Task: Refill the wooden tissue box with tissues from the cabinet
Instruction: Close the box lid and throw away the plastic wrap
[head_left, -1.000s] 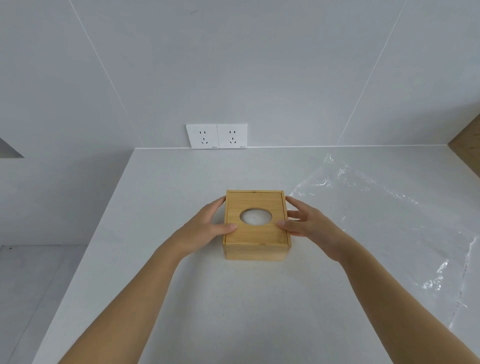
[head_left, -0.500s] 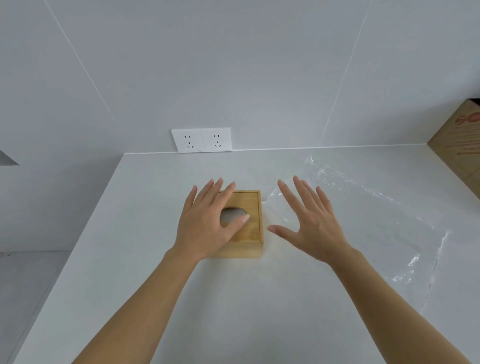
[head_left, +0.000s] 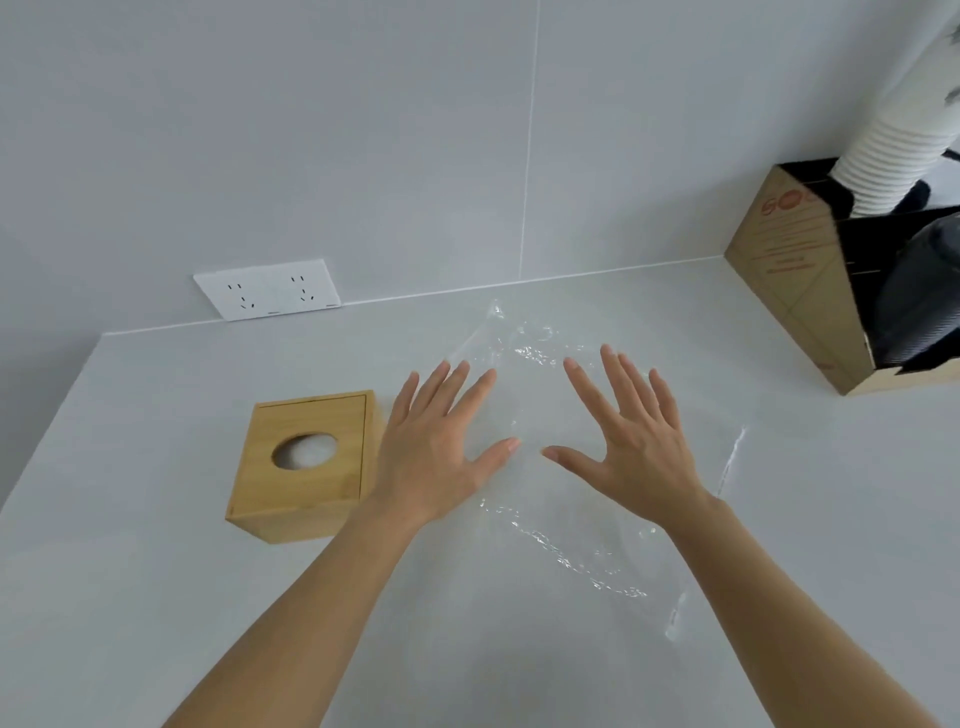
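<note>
The wooden tissue box (head_left: 306, 462) sits on the white counter (head_left: 130, 597) at the left, its lid on and white tissue showing through the oval hole. My left hand (head_left: 436, 447) hovers just right of the box, palm down, fingers spread, holding nothing. My right hand (head_left: 628, 436) is held the same way further right. Both hands are over a clear plastic wrapper (head_left: 561, 519) lying flat on the counter. No cabinet is in view.
A double wall socket (head_left: 267, 289) sits on the back wall above the counter. An open cardboard box (head_left: 789, 280) stands at the far right, with a white ribbed hose (head_left: 883, 156) and dark objects in it.
Both hands let go of the wooden box, opened flat and moved right over the plastic wrapper. My view swung right, so the box now lies at the left.
</note>
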